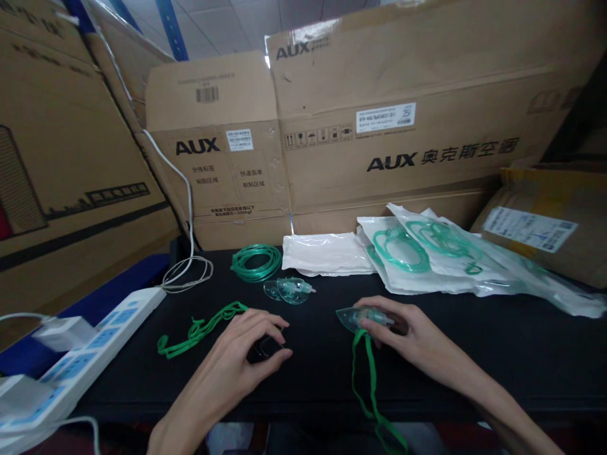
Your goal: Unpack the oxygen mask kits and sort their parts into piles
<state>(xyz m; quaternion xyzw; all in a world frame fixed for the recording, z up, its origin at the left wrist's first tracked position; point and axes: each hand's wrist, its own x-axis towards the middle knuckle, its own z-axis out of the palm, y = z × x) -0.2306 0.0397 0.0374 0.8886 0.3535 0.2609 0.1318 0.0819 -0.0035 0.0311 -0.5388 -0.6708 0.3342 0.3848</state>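
Note:
My right hand is closed on a clear plastic mask with a green elastic strap that hangs off the front of the black table. My left hand rests on the table with fingers curled around a small dark thing I cannot make out. A second clear mask lies just beyond my hands. A coil of green tubing sits behind it. A loose green strap lies to the left of my left hand.
Sealed bags with green tubing sets and an empty white bag lie at the back. Large AUX cardboard boxes wall the far side. A white power strip and white cable are at left. A brown parcel sits at right.

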